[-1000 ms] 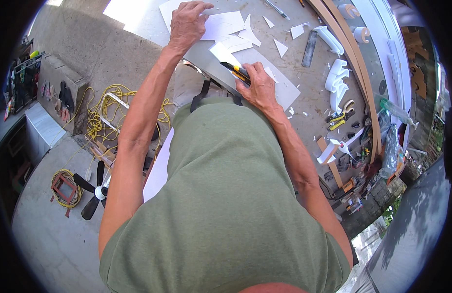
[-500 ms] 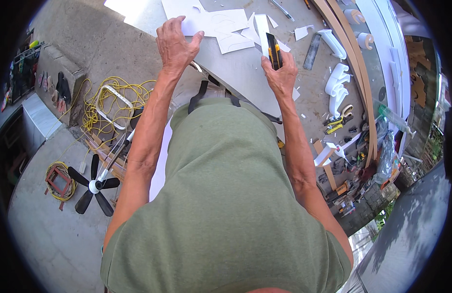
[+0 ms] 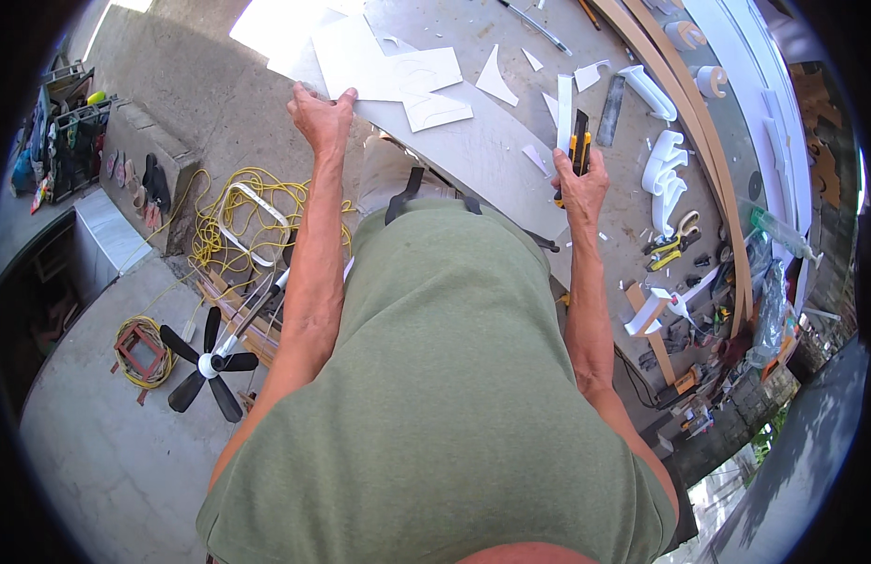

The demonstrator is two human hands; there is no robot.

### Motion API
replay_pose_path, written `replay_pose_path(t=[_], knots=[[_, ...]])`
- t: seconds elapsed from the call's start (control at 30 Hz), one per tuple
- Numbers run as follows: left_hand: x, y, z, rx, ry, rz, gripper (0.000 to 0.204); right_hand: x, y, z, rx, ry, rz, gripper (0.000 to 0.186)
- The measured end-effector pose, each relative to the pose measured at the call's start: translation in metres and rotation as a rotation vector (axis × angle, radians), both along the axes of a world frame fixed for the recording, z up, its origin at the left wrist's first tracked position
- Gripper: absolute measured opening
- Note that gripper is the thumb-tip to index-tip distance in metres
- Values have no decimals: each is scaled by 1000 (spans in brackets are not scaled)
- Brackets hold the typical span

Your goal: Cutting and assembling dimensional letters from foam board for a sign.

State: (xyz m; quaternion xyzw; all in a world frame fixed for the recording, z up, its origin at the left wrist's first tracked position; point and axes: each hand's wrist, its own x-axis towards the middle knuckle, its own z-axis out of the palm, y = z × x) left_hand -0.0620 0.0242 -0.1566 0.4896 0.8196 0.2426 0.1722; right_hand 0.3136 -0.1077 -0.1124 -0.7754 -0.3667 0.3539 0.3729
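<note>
My left hand [image 3: 322,120] is at the near edge of a white sheet [image 3: 346,61], with thumb and fingers gripping its edge. Curved outlines mark a white piece [image 3: 435,105] at the sheet's right end. My right hand [image 3: 582,188] is closed around a black and yellow utility knife [image 3: 579,146], which points away from me. A narrow white strip [image 3: 564,105] stands out alongside the knife, its lower end at my fingers. Beyond the knife lie a curved white offcut [image 3: 495,79] and a grey metal plate [image 3: 610,111].
White curved channel shapes [image 3: 663,179], yellow-handled snips [image 3: 675,244] and a glue bottle [image 3: 680,305] lie on the right of the worktable [image 3: 510,179]. Long brown strips [image 3: 703,141] arc past them. At floor level on the left are yellow cord [image 3: 210,221] and a black-bladed fan [image 3: 208,365].
My left hand has come down onto the sheet's near edge, and the sheet has shifted left, away from the offcuts. My right hand has drawn the knife and strip nearer and rightward.
</note>
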Motion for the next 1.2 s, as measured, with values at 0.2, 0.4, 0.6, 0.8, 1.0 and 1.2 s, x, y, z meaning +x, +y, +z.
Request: replay_pose_path(t=[0.2,0.4,0.6,0.8,1.0,1.2], knots=[[-3,0,10,-70,-168,36,86,-6,-6,2,20,17,15,30],[30,4,27,-130,271,-81,85,-6,-3,-2,17,124,20,31],[56,24,17,-115,195,-225,83,-11,0,-1,14,213,54,31],[81,54,12,0,116,-598,71,-14,-4,4,51,36,215,32],[88,76,8,194,25,-848,58,-46,-5,14,245,-149,567,40],[38,36,22,295,-217,-409,41,-84,11,-2,192,-126,640,39]])
